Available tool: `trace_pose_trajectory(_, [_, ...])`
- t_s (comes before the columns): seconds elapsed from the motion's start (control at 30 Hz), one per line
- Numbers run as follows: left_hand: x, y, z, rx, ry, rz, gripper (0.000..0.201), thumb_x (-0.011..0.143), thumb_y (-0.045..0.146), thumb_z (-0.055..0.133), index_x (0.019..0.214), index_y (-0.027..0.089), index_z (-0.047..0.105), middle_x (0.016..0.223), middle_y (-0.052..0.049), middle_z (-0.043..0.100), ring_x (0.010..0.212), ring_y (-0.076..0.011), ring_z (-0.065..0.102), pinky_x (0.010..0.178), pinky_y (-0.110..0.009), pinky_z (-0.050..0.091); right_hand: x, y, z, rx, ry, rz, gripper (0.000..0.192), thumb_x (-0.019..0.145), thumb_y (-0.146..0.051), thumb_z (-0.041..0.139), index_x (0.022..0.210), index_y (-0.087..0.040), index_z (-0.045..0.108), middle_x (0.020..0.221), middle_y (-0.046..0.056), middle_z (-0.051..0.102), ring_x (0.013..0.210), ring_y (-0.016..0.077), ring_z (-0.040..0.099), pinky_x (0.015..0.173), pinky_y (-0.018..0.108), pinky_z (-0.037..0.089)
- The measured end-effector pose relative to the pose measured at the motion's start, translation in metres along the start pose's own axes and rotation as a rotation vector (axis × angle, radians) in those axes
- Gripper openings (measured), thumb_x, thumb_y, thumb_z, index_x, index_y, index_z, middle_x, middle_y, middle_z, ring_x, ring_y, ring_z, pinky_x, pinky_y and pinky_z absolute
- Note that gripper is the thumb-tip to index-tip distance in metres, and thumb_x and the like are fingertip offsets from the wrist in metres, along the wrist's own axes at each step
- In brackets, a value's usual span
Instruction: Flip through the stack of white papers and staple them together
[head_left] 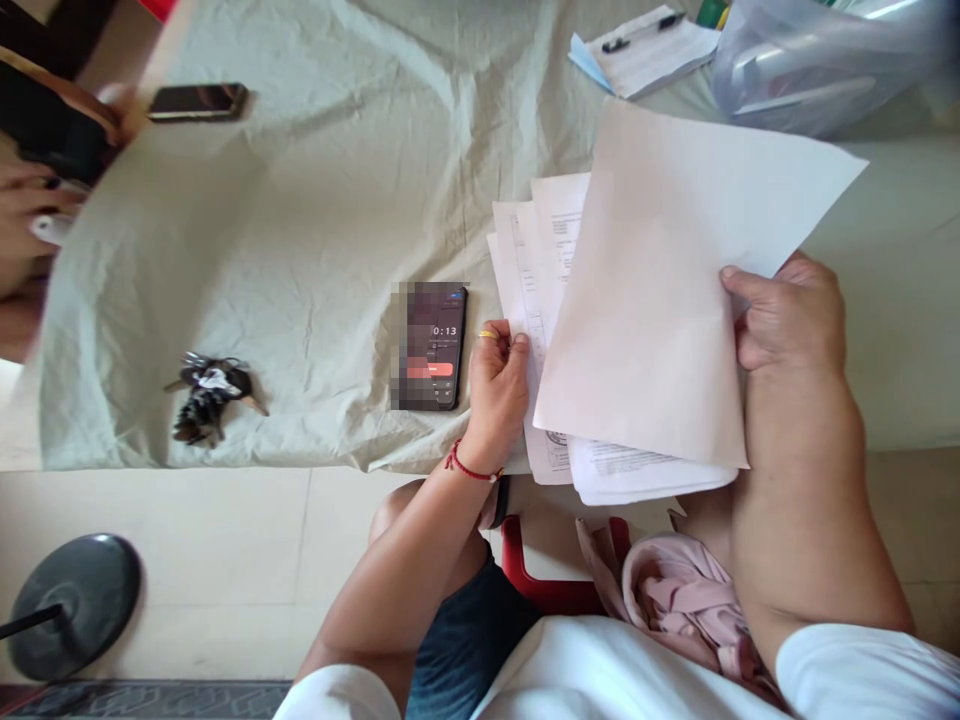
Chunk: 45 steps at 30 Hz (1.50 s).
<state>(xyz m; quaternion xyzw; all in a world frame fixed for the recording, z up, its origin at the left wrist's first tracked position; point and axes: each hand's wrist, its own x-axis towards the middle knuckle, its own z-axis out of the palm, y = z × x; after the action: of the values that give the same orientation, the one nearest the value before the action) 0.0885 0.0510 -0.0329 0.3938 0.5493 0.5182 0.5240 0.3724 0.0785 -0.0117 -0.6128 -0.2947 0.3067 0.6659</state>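
A stack of printed white papers (547,250) lies on the cloth-covered table (315,200) in front of me. My left hand (496,385) pinches the left edge of the stack; it wears a ring and a red thread bracelet. My right hand (787,315) grips the right edge of the top blank-backed sheet (652,300), lifted and tilted over the stack. A dark phone (433,345) showing a timer lies just left of my left hand.
A bunch of keys (206,395) lies at the table's front left. Another phone (197,101) and another person's hands (34,215) are far left. A clipboard with pen (645,45) and plastic bag (817,60) sit at the back right. A round black stand base (71,605) is on the floor.
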Motion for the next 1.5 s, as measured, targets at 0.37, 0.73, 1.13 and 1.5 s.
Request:
trace_pose_trajectory(0.37, [-0.0091,0.0091,0.0033,-0.077,-0.034,-0.019,0.046,0.096,0.023,0.082,0.134,0.033,0.059,0.084,0.006,0.064,0.063,-0.0114,0.057,0.063,-0.025,0.047,-0.004,-0.0053,0.0027,0.047,-0.011,0.045,0.04,0.051,-0.017,0.081,0.09,-0.021,0.085,0.104,0.003,0.087,0.108,0.0327,0.083,0.112,0.057,0.065])
trace_pose_trajectory(0.73, [-0.0084,0.0059,0.0018,-0.039,-0.088,-0.066,0.007,0.093,0.025,0.082,0.09,0.023,0.076,0.071,0.003,0.063,0.06,-0.0117,0.05,0.058,-0.027,0.039,0.0,0.0017,0.0033,-0.03,-0.004,-0.015,0.041,0.058,-0.01,0.074,0.096,-0.02,0.084,0.105,0.003,0.085,0.103,0.0287,0.082,0.113,0.058,0.063])
trace_pose_trajectory(1.13, [-0.0093,0.0046,0.0036,-0.075,-0.054,-0.094,0.013,0.09,0.032,0.086,0.097,0.023,0.08,0.078,0.002,0.069,0.065,-0.0125,0.058,0.062,-0.026,0.048,-0.0039,-0.001,0.005,0.053,-0.027,0.055,0.041,0.05,-0.014,0.081,0.091,-0.021,0.086,0.104,0.002,0.087,0.107,0.0323,0.083,0.117,0.06,0.062])
trace_pose_trajectory(1.5, [-0.0101,0.0086,0.0017,-0.141,-0.081,-0.111,0.032,0.094,0.052,0.086,0.093,0.023,0.074,0.079,0.0,0.069,0.069,-0.0135,0.059,0.065,-0.026,0.049,-0.0032,-0.0028,0.002,0.047,-0.117,0.1,0.039,0.053,-0.013,0.082,0.091,-0.022,0.084,0.104,0.001,0.087,0.109,0.0312,0.083,0.118,0.059,0.062])
